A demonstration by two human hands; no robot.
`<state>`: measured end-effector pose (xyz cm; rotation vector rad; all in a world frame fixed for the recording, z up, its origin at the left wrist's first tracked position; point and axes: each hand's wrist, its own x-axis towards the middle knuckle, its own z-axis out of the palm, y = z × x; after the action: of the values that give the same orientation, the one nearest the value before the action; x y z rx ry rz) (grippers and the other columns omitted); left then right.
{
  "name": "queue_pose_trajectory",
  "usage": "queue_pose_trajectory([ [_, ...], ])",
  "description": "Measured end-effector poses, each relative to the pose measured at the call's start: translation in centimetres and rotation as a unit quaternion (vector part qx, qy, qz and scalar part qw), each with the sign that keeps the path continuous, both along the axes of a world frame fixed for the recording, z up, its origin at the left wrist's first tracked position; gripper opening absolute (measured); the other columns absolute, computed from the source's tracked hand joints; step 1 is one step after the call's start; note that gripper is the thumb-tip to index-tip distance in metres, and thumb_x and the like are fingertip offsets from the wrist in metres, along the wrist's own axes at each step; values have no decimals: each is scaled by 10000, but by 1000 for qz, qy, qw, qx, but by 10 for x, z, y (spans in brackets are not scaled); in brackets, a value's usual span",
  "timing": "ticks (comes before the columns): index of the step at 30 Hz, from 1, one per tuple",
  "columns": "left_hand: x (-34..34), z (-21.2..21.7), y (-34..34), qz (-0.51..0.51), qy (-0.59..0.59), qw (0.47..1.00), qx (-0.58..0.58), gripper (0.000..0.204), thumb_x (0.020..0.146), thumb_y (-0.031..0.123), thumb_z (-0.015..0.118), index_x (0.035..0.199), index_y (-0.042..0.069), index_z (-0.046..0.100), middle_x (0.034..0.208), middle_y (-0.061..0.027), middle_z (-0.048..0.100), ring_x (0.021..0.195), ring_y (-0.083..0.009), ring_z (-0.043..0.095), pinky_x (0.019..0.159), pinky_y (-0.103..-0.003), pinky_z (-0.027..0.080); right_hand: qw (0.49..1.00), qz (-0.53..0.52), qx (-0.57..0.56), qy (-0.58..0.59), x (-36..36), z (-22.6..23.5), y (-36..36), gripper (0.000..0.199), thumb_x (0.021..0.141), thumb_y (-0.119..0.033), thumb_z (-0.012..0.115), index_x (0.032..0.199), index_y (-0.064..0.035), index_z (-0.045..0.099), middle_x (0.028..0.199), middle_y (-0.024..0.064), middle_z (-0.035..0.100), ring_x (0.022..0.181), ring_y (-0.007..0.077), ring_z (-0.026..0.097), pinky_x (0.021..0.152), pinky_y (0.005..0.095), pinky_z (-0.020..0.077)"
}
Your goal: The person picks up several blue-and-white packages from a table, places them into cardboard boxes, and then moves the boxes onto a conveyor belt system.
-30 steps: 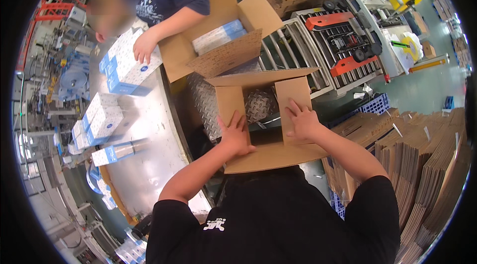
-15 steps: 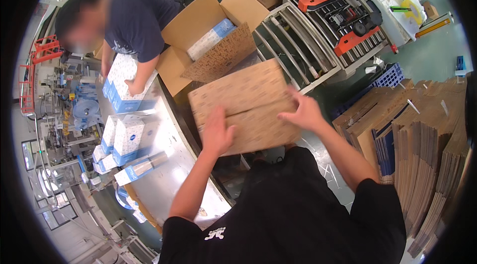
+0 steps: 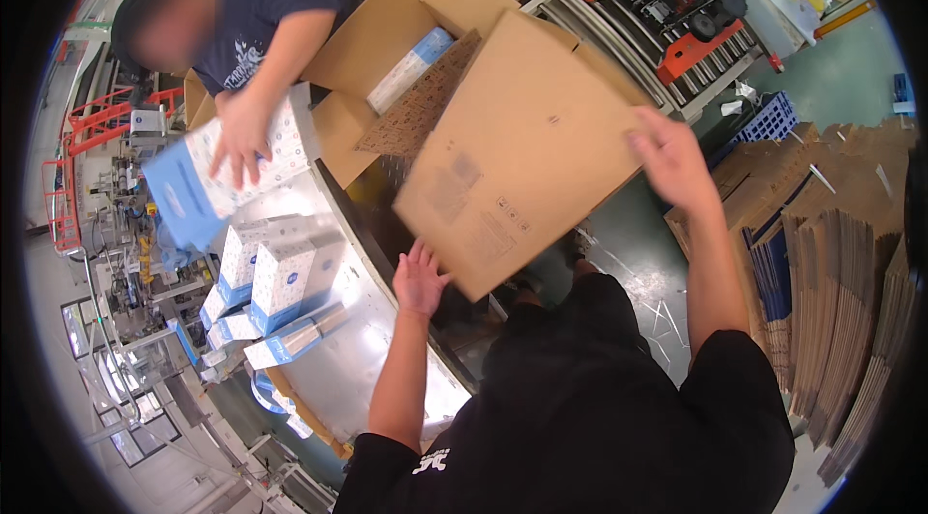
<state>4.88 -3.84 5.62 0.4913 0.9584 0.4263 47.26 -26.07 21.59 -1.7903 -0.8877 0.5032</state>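
Observation:
A large brown cardboard box (image 3: 532, 142) is tilted in front of me, a broad face with small dark print turned up. My right hand (image 3: 674, 161) grips its right edge, the thumb and fingers at the rim. My left hand (image 3: 420, 280) is open beside the lower left corner, its fingers spread, close to or touching the edge. Just behind it stands an open carton (image 3: 372, 50) with raised flaps, one of them speckled with print. A white and blue package (image 3: 411, 69) lies inside that carton.
At left, a co-worker's hand (image 3: 242, 139) rests on white and blue boxes (image 3: 184, 187). More such boxes (image 3: 280, 284) stand on the metal table (image 3: 362, 350). A roller conveyor (image 3: 561, 21) with an orange-sided machine is at far right; flattened cartons (image 3: 822, 292) stack at right.
The box in front of me has turned and risen, showing a larger, plainer face. My left hand left its top for the lower corner; the right moved outward. The co-worker's boxes tipped left.

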Motion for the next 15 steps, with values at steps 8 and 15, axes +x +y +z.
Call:
queue_pose_trajectory([
  [8, 143, 90, -26, -290, 394, 609, 625, 982, 795, 245, 817, 1589, 101, 258, 1667, -192, 147, 1507, -482, 157, 1208, -511, 270, 877, 391, -257, -111, -202, -66, 85, 398, 854, -285, 641, 1145, -13, 628, 1028, 231, 696, 992, 366, 676, 827, 507, 515],
  [15, 82, 38, 23, -374, 512, 452, 627, 1006, 779, 469, 805, 1545, 18, 333, 1643, -155, 263, 1496, -465, 199, 1210, -593, 186, 882, -95, -445, -122, 23, -94, 57, 603, 899, -284, 669, 1396, 9, 493, 1104, 252, 694, 1015, 428, 675, 915, 501, 528],
])
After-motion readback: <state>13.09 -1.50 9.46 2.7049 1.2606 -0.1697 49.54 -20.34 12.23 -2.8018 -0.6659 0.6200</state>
